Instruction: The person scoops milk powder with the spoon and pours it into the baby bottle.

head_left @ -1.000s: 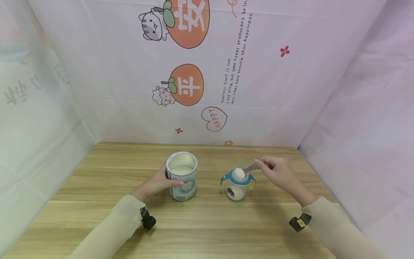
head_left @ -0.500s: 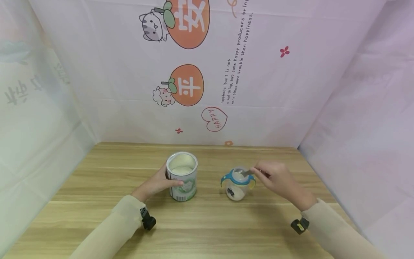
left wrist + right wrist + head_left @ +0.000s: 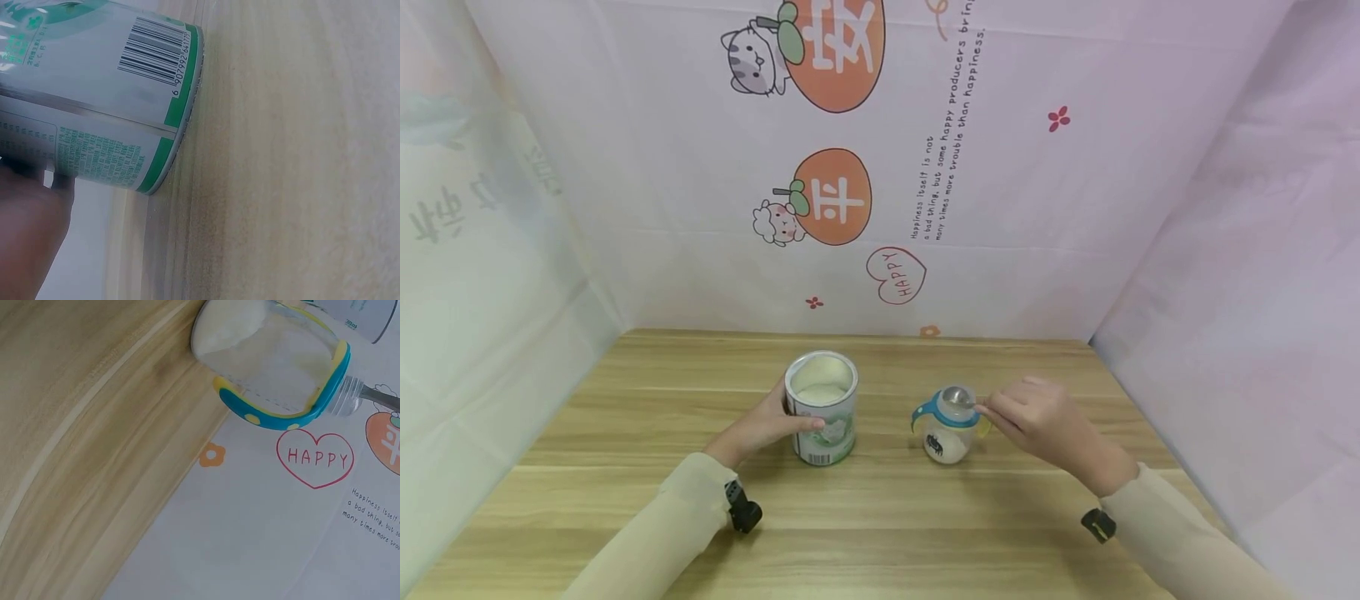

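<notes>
I see the bottle on the table already part-filled with powder, the right hand pinching an upturned spoon at its mouth, the left hand gripping the tin, where powder remains.
</notes>
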Tool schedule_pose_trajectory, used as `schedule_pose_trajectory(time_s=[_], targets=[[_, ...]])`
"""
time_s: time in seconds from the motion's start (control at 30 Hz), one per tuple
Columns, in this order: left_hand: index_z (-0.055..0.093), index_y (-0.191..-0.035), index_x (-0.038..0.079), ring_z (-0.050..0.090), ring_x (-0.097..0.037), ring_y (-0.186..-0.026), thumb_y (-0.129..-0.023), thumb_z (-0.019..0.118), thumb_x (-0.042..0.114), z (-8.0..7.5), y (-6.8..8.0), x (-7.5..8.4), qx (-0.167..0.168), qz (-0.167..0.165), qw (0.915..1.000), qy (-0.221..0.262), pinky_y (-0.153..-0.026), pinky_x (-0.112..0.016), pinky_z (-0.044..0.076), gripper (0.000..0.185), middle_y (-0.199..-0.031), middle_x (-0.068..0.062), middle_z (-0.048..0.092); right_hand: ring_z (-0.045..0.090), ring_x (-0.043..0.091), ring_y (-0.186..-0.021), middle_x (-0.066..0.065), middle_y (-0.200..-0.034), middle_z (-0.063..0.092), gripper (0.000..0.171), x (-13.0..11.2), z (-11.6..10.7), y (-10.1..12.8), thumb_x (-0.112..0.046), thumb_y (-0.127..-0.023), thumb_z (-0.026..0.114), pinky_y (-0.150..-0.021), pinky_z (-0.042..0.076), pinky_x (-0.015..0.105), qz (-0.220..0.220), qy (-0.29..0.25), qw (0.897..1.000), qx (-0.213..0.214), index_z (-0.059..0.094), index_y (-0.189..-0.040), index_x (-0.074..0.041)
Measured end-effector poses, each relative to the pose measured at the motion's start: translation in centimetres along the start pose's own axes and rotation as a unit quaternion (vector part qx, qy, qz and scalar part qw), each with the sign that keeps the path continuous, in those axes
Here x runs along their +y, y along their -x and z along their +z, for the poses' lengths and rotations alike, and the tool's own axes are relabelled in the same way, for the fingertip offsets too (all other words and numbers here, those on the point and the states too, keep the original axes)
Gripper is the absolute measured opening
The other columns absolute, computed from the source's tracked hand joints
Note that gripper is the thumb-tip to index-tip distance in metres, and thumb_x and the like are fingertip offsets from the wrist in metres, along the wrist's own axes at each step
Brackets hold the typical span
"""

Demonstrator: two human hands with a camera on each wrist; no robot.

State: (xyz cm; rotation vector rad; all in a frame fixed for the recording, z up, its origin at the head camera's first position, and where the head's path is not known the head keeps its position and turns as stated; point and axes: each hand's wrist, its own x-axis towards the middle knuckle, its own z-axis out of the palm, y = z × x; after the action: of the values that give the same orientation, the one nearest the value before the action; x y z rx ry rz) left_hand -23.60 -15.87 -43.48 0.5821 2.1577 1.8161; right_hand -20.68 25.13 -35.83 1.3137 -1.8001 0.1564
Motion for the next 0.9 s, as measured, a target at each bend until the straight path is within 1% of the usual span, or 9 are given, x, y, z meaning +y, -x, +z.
schedule_pose_trajectory(time_s=[0.1, 0.27, 0.4, 0.53, 0.63, 0.7, 0.8, 0.9], targets=[[0.012, -0.160, 0.025, 0.036, -0.036, -0.139, -0.084, 0.083, 0.024, -0.01, 0.04, -0.05, -0.001, 0.002, 1.0000, -0.001, -0.114, -0.062, 0.022, 0.103, -0.150, -0.014, 0.041, 0.040, 0.003, -0.049, -0.007, -0.057, 0.054, 0.039, -0.10, -0.03, -0.14, -0.025, -0.106, 0.052, -0.045, 0.031, 0.017, -0.019, 0.009, 1.000, 0.010, 0.061, -0.071, -0.010], [0.012, -0.160, 0.025, 0.036, -0.036, -0.139, -0.084, 0.083, 0.023, -0.02, 0.17, -0.05, 0.000, 0.003, 1.0000, 0.002, -0.114, -0.062, 0.022, 0.103, -0.150, -0.014, 0.041, 0.044, 0.005, -0.047, -0.005, -0.058, 0.059, 0.038, -0.35, -0.14, -0.18, -0.023, -0.105, 0.053, -0.045, 0.032, 0.017, -0.041, 0.023, 0.999, 0.009, 0.062, -0.070, -0.009], [0.012, -0.160, 0.026, 0.036, -0.036, -0.139, -0.084, 0.083, 0.024, 0.03, 0.24, -0.09, 0.001, 0.002, 1.0000, 0.001, -0.114, -0.062, 0.022, 0.104, -0.150, -0.014, 0.040, 0.047, 0.007, -0.048, -0.004, -0.061, 0.062, 0.037, -0.53, -0.19, -0.05, -0.022, -0.106, 0.052, -0.045, 0.033, 0.018, -0.045, 0.026, 0.999, 0.004, 0.064, -0.073, -0.009], [0.011, -0.160, 0.024, 0.036, -0.037, -0.139, -0.085, 0.082, 0.024, 0.10, 0.25, -0.14, -0.002, 0.003, 1.0000, 0.000, -0.114, -0.062, 0.023, 0.104, -0.150, -0.016, 0.040, 0.049, 0.008, -0.048, -0.003, -0.061, 0.062, 0.038, -0.60, -0.23, 0.05, -0.021, -0.106, 0.052, -0.045, 0.035, 0.019, -0.050, 0.029, 0.998, 0.007, 0.064, -0.072, -0.008], [0.010, -0.160, 0.024, 0.035, -0.037, -0.139, -0.085, 0.082, 0.024, 0.14, 0.24, -0.12, 0.001, -0.002, 1.0000, 0.001, -0.114, -0.062, 0.022, 0.104, -0.151, -0.016, 0.039, 0.049, 0.008, -0.048, -0.003, -0.060, 0.061, 0.038, -0.61, -0.32, 0.02, -0.021, -0.106, 0.052, -0.045, 0.037, 0.020, -0.051, 0.030, 0.998, 0.011, 0.064, -0.071, -0.008], [0.009, -0.160, 0.024, 0.034, -0.036, -0.140, -0.085, 0.082, 0.024, 0.14, 0.25, -0.08, 0.004, -0.004, 1.0000, 0.002, -0.115, -0.062, 0.021, 0.105, -0.151, -0.015, 0.039, 0.048, 0.008, -0.047, -0.003, -0.060, 0.060, 0.038, -0.63, -0.40, -0.05, -0.021, -0.105, 0.052, -0.045, 0.037, 0.019, -0.050, 0.029, 0.998, 0.012, 0.063, -0.071, -0.008], [0.010, -0.160, 0.026, 0.034, -0.035, -0.140, -0.085, 0.082, 0.024, 0.07, 0.16, -0.13, 0.006, -0.006, 1.0000, 0.002, -0.115, -0.061, 0.020, 0.104, -0.151, -0.014, 0.039, 0.046, 0.007, -0.047, -0.004, -0.059, 0.059, 0.039, -0.72, -0.68, -0.46, -0.021, -0.106, 0.052, -0.046, 0.033, 0.017, -0.048, 0.025, 0.998, 0.016, 0.062, -0.070, -0.008], [0.011, -0.160, 0.024, 0.035, -0.035, -0.139, -0.084, 0.083, 0.025, 0.02, 0.09, -0.18, 0.005, -0.003, 1.0000, -0.001, -0.115, -0.062, 0.021, 0.104, -0.150, -0.015, 0.039, 0.046, 0.007, -0.047, -0.004, -0.060, 0.060, 0.039, -0.74, -0.69, -0.43, -0.020, -0.105, 0.052, -0.046, 0.032, 0.017, -0.043, 0.022, 0.999, 0.019, 0.063, -0.071, -0.008]])
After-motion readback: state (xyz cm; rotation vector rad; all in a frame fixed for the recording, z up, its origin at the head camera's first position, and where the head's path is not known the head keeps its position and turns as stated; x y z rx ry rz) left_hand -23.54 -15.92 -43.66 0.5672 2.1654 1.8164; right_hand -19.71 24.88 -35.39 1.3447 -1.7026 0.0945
